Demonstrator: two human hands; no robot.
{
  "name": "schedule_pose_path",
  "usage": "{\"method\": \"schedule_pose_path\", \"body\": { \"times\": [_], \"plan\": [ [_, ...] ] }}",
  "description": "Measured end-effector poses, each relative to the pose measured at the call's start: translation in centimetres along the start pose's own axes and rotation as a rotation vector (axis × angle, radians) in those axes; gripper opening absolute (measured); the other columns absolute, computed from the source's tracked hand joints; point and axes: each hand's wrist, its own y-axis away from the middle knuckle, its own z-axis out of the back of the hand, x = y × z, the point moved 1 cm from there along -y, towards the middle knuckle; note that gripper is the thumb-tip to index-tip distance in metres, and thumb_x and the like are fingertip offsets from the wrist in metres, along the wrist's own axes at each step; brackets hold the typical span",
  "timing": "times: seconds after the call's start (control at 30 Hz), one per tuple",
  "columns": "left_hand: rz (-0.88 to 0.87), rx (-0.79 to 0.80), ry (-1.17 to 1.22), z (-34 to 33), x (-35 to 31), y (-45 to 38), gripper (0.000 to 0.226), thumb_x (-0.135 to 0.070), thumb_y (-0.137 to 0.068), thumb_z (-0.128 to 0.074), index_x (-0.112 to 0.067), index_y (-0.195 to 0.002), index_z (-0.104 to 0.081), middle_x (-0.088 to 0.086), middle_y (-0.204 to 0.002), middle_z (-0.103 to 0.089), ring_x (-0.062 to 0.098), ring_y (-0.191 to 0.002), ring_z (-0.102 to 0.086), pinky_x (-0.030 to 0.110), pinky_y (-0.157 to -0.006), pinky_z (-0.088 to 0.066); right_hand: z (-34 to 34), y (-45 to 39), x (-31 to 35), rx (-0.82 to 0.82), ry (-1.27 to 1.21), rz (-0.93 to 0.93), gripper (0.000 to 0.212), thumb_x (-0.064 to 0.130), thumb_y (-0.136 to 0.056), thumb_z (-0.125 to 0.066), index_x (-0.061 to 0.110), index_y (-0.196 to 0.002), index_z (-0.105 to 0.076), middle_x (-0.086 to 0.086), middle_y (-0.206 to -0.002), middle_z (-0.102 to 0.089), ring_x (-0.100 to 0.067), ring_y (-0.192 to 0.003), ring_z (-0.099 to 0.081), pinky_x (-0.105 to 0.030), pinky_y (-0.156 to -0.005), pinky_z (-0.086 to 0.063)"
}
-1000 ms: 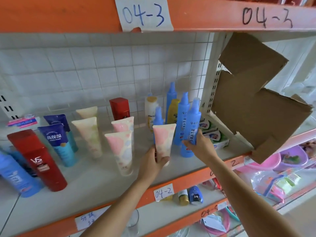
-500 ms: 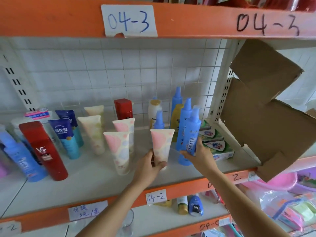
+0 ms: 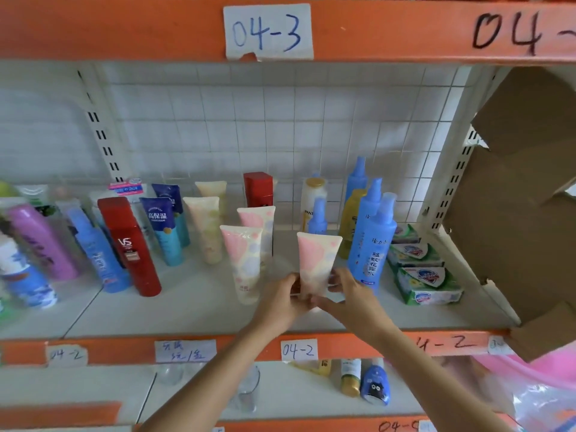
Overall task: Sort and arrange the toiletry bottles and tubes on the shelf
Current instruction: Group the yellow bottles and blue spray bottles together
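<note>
A pink-and-cream tube (image 3: 316,260) stands cap-down near the front of the white shelf (image 3: 193,307). My left hand (image 3: 285,302) grips its lower left side and my right hand (image 3: 349,296) grips its lower right side. Two matching pink tubes (image 3: 244,260) stand just to the left. Tall blue spray bottles (image 3: 372,241) stand right of the held tube, close to my right hand. Further left stand cream tubes (image 3: 205,232), blue tubes (image 3: 163,232), a red VS bottle (image 3: 129,244) and a purple bottle (image 3: 40,241).
Green soap packs (image 3: 427,282) are stacked at the right end. A torn cardboard sheet (image 3: 523,194) hangs over the shelf's right side. An orange beam (image 3: 124,29) crosses overhead. Small bottles (image 3: 374,385) and glasses stand on the lower shelf.
My right hand has left the blue spray bottle and come onto the pink tube's right side. The left hand keeps its hold on the tube. The camera moved closer.
</note>
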Motion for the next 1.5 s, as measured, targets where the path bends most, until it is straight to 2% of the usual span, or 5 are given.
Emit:
{"method": "schedule_pose_path", "body": {
  "times": [0.27, 0.4, 0.5, 0.97, 1.5],
  "plan": [
    [-0.119, -0.698, -0.123, 6.8, 2.1, 4.8, 0.022, -0.019, -0.076, -0.072, -0.015, -0.085, -0.052, -0.003, -0.078, -0.057, 0.009, -0.068, -0.054, 0.011, -0.057, -0.041, -1.8, -2.3, -0.2, 0.029, -0.117, -0.089, 0.048, 0.029, -0.078, -0.072, 0.013, -0.115, -0.047, 0.009, -0.088, -0.055, -0.012, -0.089, -0.056, -0.011, -0.062, -0.038],
    [0.122, -0.427, -0.044, 9.0, 4.1, 3.1, 0.061, -0.023, -0.071, -0.078, -0.014, -0.122, -0.044, -0.005, -0.112, -0.05, 0.009, -0.096, -0.054, 0.018, -0.077, -0.046, -1.9, -2.2, 0.0, 0.026, -0.11, -0.077, 0.051, 0.028, -0.078, -0.072, 0.013, -0.119, -0.046, 0.01, -0.091, -0.056, -0.009, -0.085, -0.053, -0.008, -0.059, -0.037],
    [0.169, -0.205, 0.016, 8.9, 4.2, 2.2, 0.05, -0.012, -0.074, -0.076, -0.021, -0.115, -0.049, -0.006, -0.101, -0.061, 0.015, -0.094, -0.062, 0.021, -0.081, -0.049, -1.9, -2.3, 0.1, 0.024, -0.099, -0.073, 0.048, 0.029, -0.078, -0.072, 0.014, -0.117, -0.047, 0.015, -0.084, -0.054, -0.007, -0.081, -0.054, -0.008, -0.059, -0.039],
    [0.128, -0.309, -0.114, 7.2, 3.9, -0.4, 0.037, -0.013, -0.069, -0.079, -0.011, -0.101, -0.061, -0.005, -0.084, -0.066, 0.01, -0.076, -0.063, 0.003, -0.062, -0.042, -2.0, -2.2, 0.2, 0.022, -0.102, -0.077, 0.05, 0.029, -0.078, -0.072, 0.016, -0.119, -0.047, 0.014, -0.088, -0.054, -0.007, -0.085, -0.055, -0.011, -0.063, -0.039],
    [0.146, -0.209, -0.02, 10.4, 5.1, 1.8, 0.033, 0.007, -0.078, -0.056, -0.024, -0.09, -0.06, -0.002, -0.09, -0.068, 0.018, -0.088, -0.067, 0.02, -0.081, -0.05, -7.0, -2.8, 4.7, 0.091, -0.036, 0.036, 0.047, 0.034, -0.075, -0.072, 0.013, -0.11, -0.049, -0.004, -0.103, -0.061, -0.021, -0.093, -0.059, -0.035, -0.084, -0.049]
  ]
}}
